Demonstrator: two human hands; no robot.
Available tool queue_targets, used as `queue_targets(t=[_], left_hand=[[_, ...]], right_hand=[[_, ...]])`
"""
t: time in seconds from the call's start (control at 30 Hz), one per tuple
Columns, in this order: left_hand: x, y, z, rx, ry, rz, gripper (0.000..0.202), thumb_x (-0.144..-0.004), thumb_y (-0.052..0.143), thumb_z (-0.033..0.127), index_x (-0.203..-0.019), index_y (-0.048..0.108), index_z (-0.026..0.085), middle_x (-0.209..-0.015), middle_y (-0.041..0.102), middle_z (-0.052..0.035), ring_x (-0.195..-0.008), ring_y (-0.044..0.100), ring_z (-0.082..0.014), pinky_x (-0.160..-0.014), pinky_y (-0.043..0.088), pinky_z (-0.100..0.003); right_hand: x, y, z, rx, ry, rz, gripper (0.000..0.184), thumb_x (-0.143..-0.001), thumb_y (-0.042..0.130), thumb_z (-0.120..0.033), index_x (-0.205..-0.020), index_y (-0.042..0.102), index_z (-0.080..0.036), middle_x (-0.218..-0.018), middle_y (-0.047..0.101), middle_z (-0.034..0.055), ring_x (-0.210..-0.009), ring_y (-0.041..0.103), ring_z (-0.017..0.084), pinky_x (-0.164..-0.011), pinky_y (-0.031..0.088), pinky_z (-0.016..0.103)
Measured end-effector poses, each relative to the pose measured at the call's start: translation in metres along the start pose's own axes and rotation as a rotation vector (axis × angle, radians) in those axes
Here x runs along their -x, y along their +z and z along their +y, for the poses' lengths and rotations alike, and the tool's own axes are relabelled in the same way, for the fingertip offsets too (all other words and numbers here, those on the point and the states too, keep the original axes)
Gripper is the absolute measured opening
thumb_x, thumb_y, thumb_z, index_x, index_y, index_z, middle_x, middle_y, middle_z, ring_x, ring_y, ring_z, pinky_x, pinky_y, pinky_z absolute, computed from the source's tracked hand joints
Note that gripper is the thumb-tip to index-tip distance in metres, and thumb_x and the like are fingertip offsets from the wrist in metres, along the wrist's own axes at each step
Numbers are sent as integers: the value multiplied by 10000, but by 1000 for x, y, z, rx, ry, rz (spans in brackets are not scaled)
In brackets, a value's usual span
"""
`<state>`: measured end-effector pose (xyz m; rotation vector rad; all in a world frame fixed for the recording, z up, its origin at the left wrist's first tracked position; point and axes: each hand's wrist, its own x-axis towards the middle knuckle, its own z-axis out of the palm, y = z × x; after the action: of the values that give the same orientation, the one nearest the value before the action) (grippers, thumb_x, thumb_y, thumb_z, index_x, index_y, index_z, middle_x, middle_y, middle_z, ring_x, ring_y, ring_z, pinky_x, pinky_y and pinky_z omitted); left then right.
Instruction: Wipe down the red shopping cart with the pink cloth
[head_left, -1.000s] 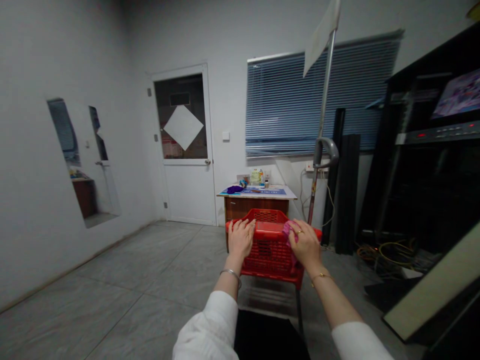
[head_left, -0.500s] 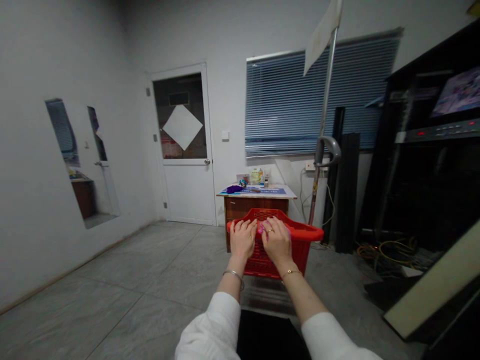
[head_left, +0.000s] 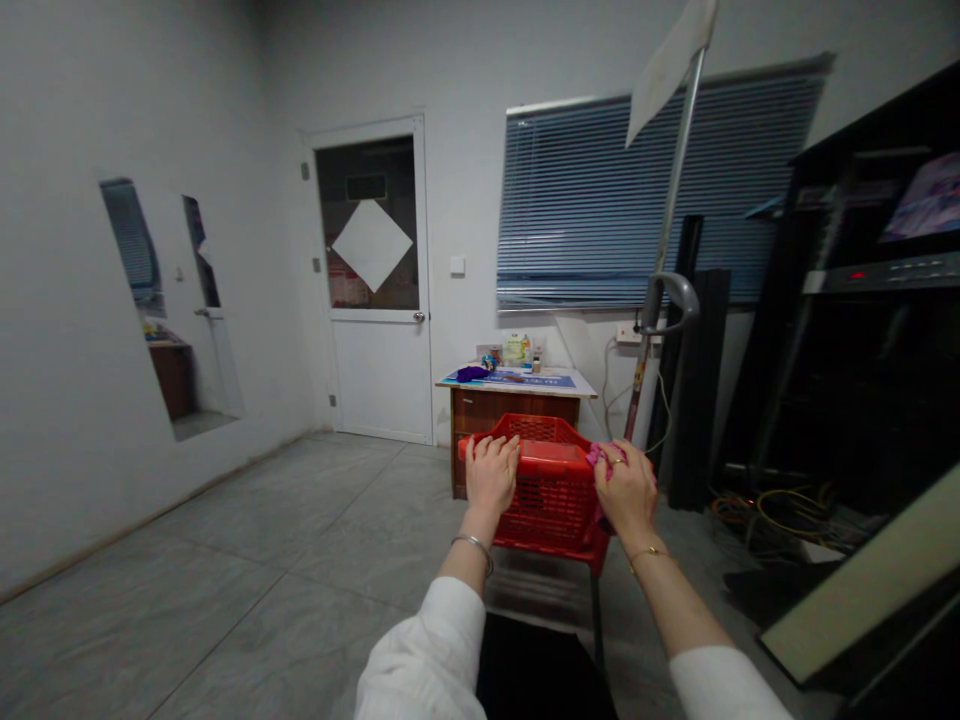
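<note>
A red plastic mesh basket point(head_left: 551, 510) stands on a dark metal stand, with a flat red lid or panel point(head_left: 551, 452) across its top. My left hand point(head_left: 491, 475) rests on the basket's left rim, holding nothing. My right hand point(head_left: 626, 490) grips a pink cloth point(head_left: 604, 457) against the right rim. Part of the cloth hangs down the basket's side. A white sleeve covers each forearm, and a bracelet circles each wrist.
Behind the basket stands a wooden desk point(head_left: 514, 420) holding a purple item and bottles. A metal pole with a curved grey handle point(head_left: 667, 305) rises just right of it. Black equipment point(head_left: 847, 400) and tangled cables stand at right, above a tiled floor point(head_left: 300, 520).
My hands have moved apart from the basket's middle, and my right hand has carried the pink cloth out to the right rim. The view has shifted slightly to the right.
</note>
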<state>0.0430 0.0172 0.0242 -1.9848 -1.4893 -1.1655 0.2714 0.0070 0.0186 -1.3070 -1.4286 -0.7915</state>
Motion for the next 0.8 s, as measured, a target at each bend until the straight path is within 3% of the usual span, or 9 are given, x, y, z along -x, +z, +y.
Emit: queue_targets(t=[0.17,0.27,0.37,0.53,0.6,0.7,0.8], left_hand=[[1,0,-4,-14,25,2,366,-1021,336,332,-1287,588,334,-1224,672,-5,-1189,520,-231,-1122,275,-489],[1,-1,-9,-29,46,1,371,-1023,328,321,-1296,579,334,-1230,669,-5,-1192,523,-222,-1124,273,-480],[1,-2,-13,-39,61,-6,368,-1021,334,323,-1295,580,337,-1237,665,-4,-1195,523,-217,-1122,279,-465],[1,-2,-11,-32,55,-14,369,-1023,330,330,-1285,590,335,-1237,665,-6,-1183,527,-214,-1124,275,-467],[1,-1,-8,-24,41,-10,370,-1024,328,331,-1281,595,332,-1226,670,-9,-1180,529,-216,-1126,272,-473],[1,0,-3,-18,18,5,371,-1022,332,331,-1272,605,329,-1212,675,-16,-1185,526,-225,-1131,264,-486],[1,1,-2,-24,13,11,366,-1017,345,329,-1270,610,326,-1215,674,-20,-1188,524,-232,-1133,261,-495]], right_hand=[[-2,14,-66,-68,-151,-53,276,-904,455,-210,-1061,676,-154,-1137,651,109,-1130,538,234,-1033,405,411],[0,16,-85,-111,-244,-89,279,-902,470,-200,-1099,664,-162,-1179,647,95,-1202,505,242,-1084,362,432],[2,14,-66,-136,-266,-99,317,-907,465,-206,-1168,643,-177,-1211,635,87,-1216,503,230,-1072,388,411],[4,3,4,-84,-179,-40,335,-901,463,-235,-1174,643,-165,-1189,633,98,-1155,532,219,-1033,431,380],[3,1,18,-35,-116,1,320,-894,470,-244,-1138,660,-163,-1159,639,101,-1118,540,221,-1014,440,374],[1,5,7,24,12,65,287,-896,463,-249,-1044,691,-158,-1094,651,112,-1061,547,230,-979,446,382],[1,13,-33,6,19,42,275,-898,455,-235,-1009,694,-156,-1089,655,120,-1063,541,237,-973,434,396]])
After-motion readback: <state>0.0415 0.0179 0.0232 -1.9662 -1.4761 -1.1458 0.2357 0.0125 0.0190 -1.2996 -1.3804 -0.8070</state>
